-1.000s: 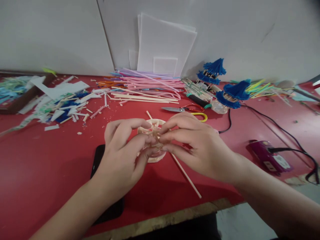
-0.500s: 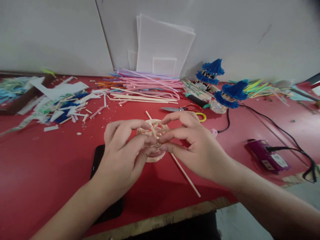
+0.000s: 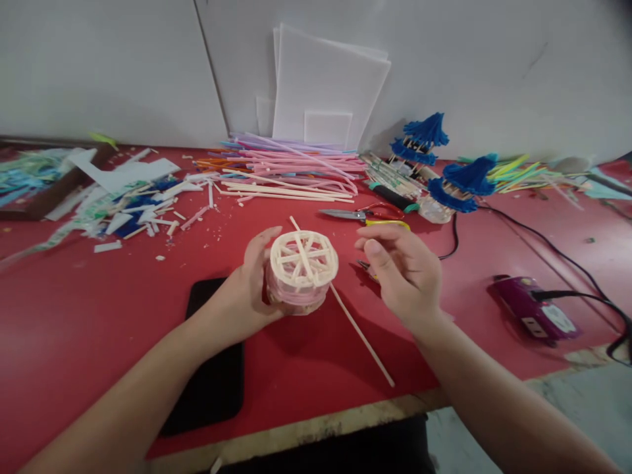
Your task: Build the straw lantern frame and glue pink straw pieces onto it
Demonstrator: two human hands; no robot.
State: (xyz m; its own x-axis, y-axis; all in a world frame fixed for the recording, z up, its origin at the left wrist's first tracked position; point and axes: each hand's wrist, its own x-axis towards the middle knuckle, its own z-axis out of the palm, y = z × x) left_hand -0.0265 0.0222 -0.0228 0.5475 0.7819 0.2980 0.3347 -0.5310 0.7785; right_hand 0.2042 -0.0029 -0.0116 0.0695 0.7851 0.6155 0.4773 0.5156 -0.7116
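Observation:
My left hand [image 3: 249, 289] grips a small round wheel-shaped model [image 3: 301, 270] made of cream and pink straws, holding it from its left side just above the red table [image 3: 99, 316]. Cream spokes cross its top face. My right hand [image 3: 402, 273] hovers to the right of the model, apart from it, fingers loosely curled and holding nothing. A long cream straw [image 3: 360, 336] lies on the table between the hands, running under the model toward the table's front edge.
A black phone [image 3: 210, 368] lies under my left forearm. Scissors [image 3: 365, 214], piles of coloured straws [image 3: 291, 168], blue tasselled models [image 3: 444, 171], cut scraps [image 3: 128, 204], white sheets [image 3: 326, 85] against the wall, and a purple power strip [image 3: 530, 309] with black cable stand around.
Both hands were pinching the model's spokes together. Now my right hand has let go and drawn back to the right, and my left hand has shifted to hold the model from the side.

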